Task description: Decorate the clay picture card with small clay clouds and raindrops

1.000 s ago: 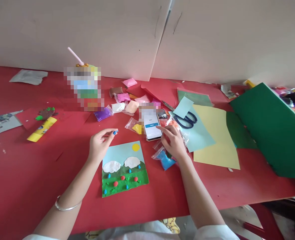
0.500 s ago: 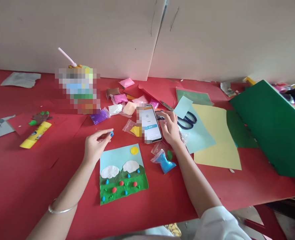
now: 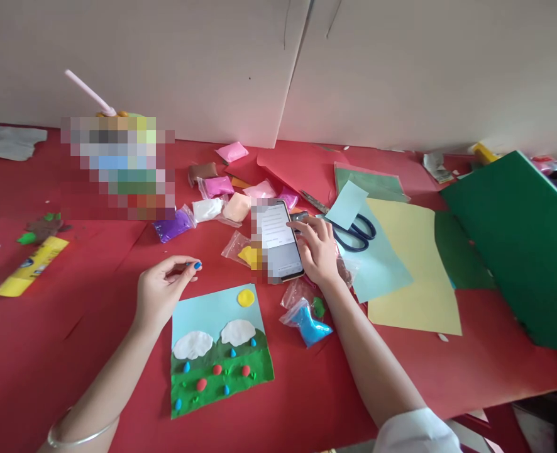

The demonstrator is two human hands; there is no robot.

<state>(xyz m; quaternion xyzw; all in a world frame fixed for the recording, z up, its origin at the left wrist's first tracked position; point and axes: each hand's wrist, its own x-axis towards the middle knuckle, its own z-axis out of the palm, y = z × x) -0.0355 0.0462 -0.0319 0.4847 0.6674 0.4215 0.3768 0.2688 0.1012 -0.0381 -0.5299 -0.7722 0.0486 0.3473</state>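
My left hand (image 3: 159, 292) is raised just above the upper left corner of the picture card, thumb and fingertips pinched on a small bit of blue clay (image 3: 197, 266). The card (image 3: 180, 311) lies flat, with a yellow sun, two white clouds, green hills, blue drops and red dots. My right hand (image 3: 317, 250) rests at the right edge of a phone (image 3: 285, 257), fingers apart, a fingertip at the lit screen, which shows a text box. Below that hand lies a bag of blue clay (image 3: 311, 327) beside a lump of green clay (image 3: 318, 307).
Several clay packets, including a purple one (image 3: 172, 225), lie behind the card. Scissors (image 3: 361, 233) lie on blue paper (image 3: 377, 277) and yellow paper (image 3: 415, 296). At right leans a green board (image 3: 518, 245). A glue stick (image 3: 32, 267) and a blurred object with a straw (image 3: 90, 93) are left.
The phone screen has switched from a page with a blue button to a text box over grey. My right fingertip has shifted onto the screen. The view has tilted slightly; my left hand keeps its pinch.
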